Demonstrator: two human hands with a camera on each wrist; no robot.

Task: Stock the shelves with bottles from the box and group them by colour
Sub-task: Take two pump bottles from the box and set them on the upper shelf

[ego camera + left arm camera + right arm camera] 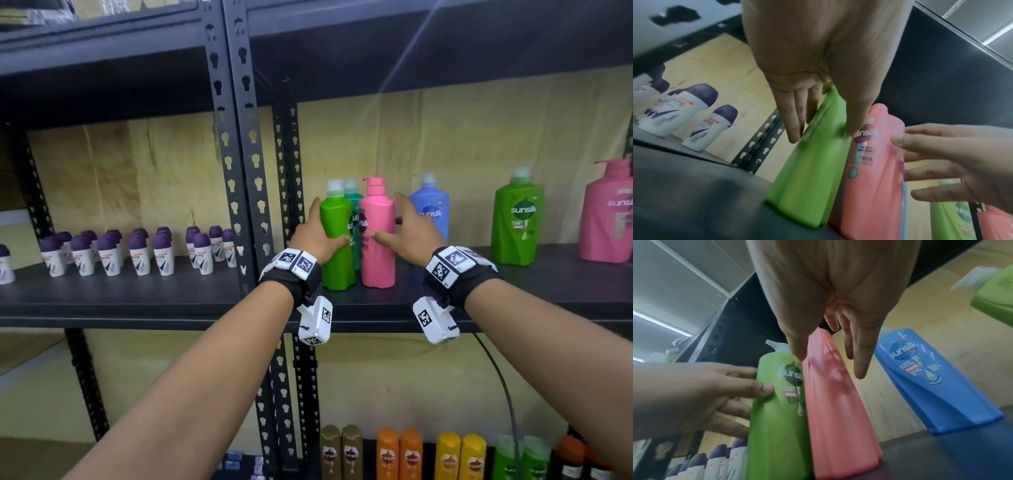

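Observation:
A green shampoo bottle [337, 260] [809, 170] [777, 418] and a pink one [378, 253] [873, 178] [838, 410] stand side by side, touching, on the black middle shelf [137, 291]. My left hand [325, 222] [824, 134] grips the green bottle, thumb on its front and fingers round its left side. My right hand [390, 219] [830, 366] is spread round the pink bottle. Its thumb touches the front, and its straight fingers stand off the bottle's right side. Both bottles look blurred in the wrist views.
A teal bottle [352, 202] stands behind the pair, with a blue bottle [431, 212] [931, 378], a green one [517, 222] and a big pink one [608, 216] further right. Purple-capped deodorants [137, 253] fill the left bay beyond the upright post [239, 171]. More bottles [394, 452] line the lower shelf.

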